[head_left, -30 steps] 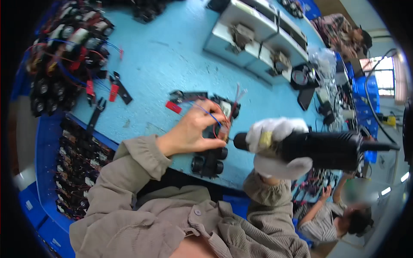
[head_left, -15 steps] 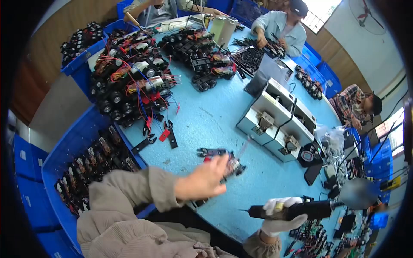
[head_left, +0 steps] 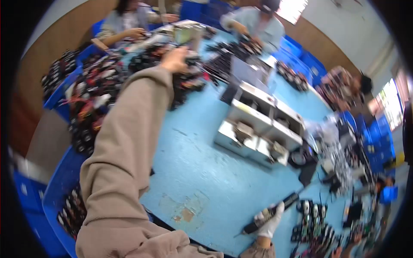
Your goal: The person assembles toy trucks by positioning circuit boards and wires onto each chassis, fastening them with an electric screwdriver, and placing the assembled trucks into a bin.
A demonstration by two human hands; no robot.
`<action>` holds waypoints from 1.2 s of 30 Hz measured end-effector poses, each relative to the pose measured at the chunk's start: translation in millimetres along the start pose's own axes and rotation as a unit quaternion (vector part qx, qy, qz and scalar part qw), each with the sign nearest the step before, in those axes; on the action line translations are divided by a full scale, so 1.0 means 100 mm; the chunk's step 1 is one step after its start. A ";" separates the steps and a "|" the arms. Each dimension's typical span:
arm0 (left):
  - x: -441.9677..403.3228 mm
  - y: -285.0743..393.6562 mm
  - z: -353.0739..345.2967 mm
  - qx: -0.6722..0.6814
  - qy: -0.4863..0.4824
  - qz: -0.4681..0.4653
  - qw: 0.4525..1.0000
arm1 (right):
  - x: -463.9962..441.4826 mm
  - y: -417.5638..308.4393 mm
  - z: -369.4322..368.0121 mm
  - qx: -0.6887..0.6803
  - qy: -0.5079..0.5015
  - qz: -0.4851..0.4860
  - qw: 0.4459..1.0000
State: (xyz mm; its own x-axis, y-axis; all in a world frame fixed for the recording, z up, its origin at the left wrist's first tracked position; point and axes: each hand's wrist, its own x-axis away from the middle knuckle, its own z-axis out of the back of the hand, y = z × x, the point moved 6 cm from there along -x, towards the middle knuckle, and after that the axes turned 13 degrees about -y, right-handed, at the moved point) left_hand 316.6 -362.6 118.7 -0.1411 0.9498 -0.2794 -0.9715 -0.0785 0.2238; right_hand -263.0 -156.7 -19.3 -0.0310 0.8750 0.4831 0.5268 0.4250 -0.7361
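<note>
My left hand (head_left: 175, 60) is stretched far across the table at a pile of small black car chassis (head_left: 148, 58); its fingers are blurred, and what they touch cannot be made out. My right hand (head_left: 271, 223), in a white glove, is closed around a black power screwdriver (head_left: 275, 210) low over the table's near right part. The tool's thin bit points down to the left. Another heap of chassis with wheels and coloured wires (head_left: 92, 99) lies at the left, partly behind my left sleeve.
White metal boxes (head_left: 258, 124) stand mid-table. Blue bins (head_left: 64, 172) with chassis are at the left. Green and black assemblies (head_left: 312, 223) lie at the right. A phone-like black item (head_left: 307, 172) is beside them. Several people sit around the table's far side.
My left hand has left the chassis near the table's front and reached forward to the far pile. My right hand has moved lower, still with the screwdriver. The view has shifted.
</note>
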 end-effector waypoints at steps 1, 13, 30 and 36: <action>0.14 0.05 -0.01 -0.068 -0.047 0.062 0.995 | 0.05 -0.03 -0.06 0.023 -0.027 -0.005 0.999; 2.47 3.61 0.66 0.224 -0.092 -0.528 0.814 | 0.47 -1.43 0.34 0.393 0.037 0.125 0.910; 3.36 3.80 1.03 0.532 -0.097 -0.570 0.618 | -0.29 -2.26 2.01 0.607 0.159 0.141 0.766; 3.43 4.30 -0.46 0.295 -0.143 -0.460 0.825 | 0.08 -1.31 0.90 0.546 0.035 0.079 0.833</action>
State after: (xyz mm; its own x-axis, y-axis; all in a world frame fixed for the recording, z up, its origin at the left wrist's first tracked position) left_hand -158.6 -84.8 75.9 0.7373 0.5637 -0.3725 -0.3679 0.7974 0.4784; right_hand -408.6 -184.4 37.9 0.0360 0.9407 0.3374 -0.5684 0.2970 -0.7673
